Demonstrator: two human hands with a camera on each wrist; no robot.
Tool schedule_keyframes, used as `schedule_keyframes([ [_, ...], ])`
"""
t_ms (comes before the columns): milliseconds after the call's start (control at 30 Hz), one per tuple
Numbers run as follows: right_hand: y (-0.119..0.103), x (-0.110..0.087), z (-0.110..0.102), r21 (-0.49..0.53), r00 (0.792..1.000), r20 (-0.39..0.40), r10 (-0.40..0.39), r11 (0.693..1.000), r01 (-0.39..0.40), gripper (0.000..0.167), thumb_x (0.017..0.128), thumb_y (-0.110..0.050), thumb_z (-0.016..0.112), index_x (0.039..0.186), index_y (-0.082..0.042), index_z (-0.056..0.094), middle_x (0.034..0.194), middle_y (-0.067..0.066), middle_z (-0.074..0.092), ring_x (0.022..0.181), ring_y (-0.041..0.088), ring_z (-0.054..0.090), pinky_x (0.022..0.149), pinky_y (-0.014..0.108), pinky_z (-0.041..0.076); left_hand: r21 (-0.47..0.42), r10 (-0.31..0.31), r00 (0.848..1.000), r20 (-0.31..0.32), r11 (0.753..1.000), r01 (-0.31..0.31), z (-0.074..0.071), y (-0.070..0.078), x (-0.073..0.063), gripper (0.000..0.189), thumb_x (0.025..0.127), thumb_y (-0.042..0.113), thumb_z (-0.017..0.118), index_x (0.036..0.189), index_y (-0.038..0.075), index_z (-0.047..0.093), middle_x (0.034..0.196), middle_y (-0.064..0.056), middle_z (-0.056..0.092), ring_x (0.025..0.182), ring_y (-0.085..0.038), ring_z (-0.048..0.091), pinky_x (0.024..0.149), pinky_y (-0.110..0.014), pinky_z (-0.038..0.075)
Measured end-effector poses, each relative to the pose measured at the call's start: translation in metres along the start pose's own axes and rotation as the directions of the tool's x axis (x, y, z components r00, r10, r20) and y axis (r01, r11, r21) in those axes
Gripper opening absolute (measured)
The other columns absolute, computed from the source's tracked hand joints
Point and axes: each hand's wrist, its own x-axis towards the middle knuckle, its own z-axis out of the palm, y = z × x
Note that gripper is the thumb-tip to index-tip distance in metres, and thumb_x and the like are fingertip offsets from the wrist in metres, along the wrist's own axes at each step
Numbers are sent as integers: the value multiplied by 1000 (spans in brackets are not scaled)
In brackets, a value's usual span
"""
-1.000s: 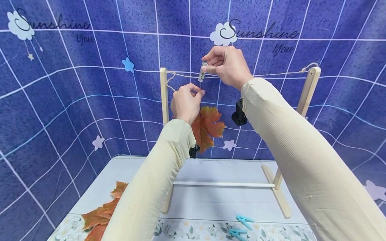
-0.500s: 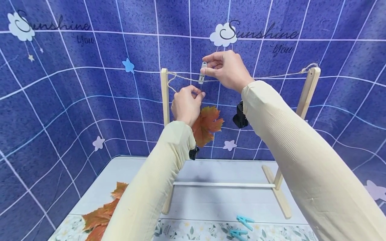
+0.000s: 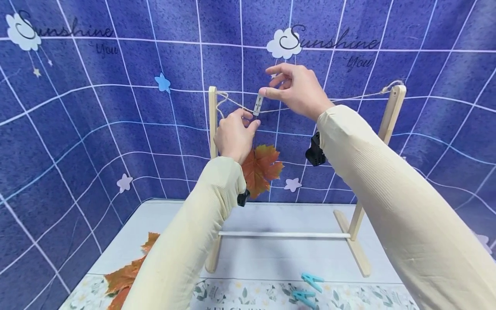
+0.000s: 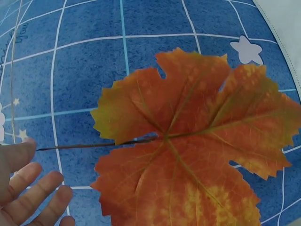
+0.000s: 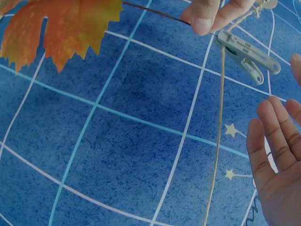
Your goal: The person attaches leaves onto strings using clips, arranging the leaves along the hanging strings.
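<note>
Twine [image 5: 219, 117] and clip [image 3: 258, 105] have dipped, the clip slightly tilted just above the left hand [image 3: 234, 133] pinching the leaf [image 3: 261, 170] by its stem [image 4: 84, 146], the right hand [image 3: 300, 90] with fingers apart.

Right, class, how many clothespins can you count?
3: a grey clothespin on the string, a teal clothespin on the table, another teal clothespin beside it. More may be hidden.

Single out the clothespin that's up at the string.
The grey clothespin, at the string; the two turquoise clothespins lie down on the table.
</note>
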Motion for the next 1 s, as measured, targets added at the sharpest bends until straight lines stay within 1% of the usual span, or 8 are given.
schedule_keyframes([
  [100,3,-3,-1,-2,1000,-2,-2,1000,2,58,95,-40,72,146,-17,55,121,4,69,103,15,64,89,33,47,7,7,1000,6,1000,-7,-2,-3,-2,33,97,41,69,121,19,71,111,0,74,101,-25,68,85,-44,51],
  [233,7,-7,-3,1,1000,-5,-4,1000,4,57,96,-39,71,145,-16,56,119,5,69,102,16,65,86,32,47,30,40,999,11,999,-40,-6,-6,-6,35,97,42,69,123,18,70,115,-2,73,101,-25,68,84,-43,52],
  [367,9,-13,-5,12,1000,-9,2,1000,-2,56,96,-41,71,145,-18,57,119,5,69,103,16,64,88,33,47,55,74,997,8,996,-75,-11,-9,-10,36,97,42,69,124,17,70,119,-5,72,101,-27,69,83,-47,52],
  [500,14,-23,-9,13,1000,-7,5,1000,-5,56,96,-44,70,145,-20,57,120,4,67,105,17,62,90,36,45,85,110,994,3,990,-110,-17,-12,-14,37,98,43,68,124,16,70,120,-6,72,99,-29,69,82,-48,53],
  [767,30,-50,-19,-21,1000,10,10,1000,-9,56,97,-44,67,146,-19,56,118,5,65,107,18,58,95,42,43,138,207,978,-4,969,-204,-30,-24,-30,36,98,40,68,124,15,70,121,-8,72,81,-28,67,69,-45,52],
  [900,34,-61,-23,-16,1000,15,-4,1000,4,56,98,-45,66,146,-18,56,116,6,65,106,19,56,100,47,40,150,228,974,-3,963,-225,-38,-27,-37,36,98,40,68,123,15,71,112,-8,73,67,-26,60,61,-41,48],
  [933,35,-64,-24,-16,1000,14,-9,1000,9,56,98,-45,67,145,-18,56,116,6,65,106,19,57,101,48,40,148,234,972,0,962,-231,-39,-27,-39,36,98,40,68,123,15,71,107,-8,73,65,-26,58,60,-41,47],
  [1000,36,-70,-26,-10,1000,15,-18,1000,18,55,98,-45,67,145,-18,57,115,6,66,106,19,57,102,49,39,139,244,970,9,960,-243,-43,-28,-42,35,98,41,68,123,15,72,105,-8,74,67,-25,60,60,-41,47],
])
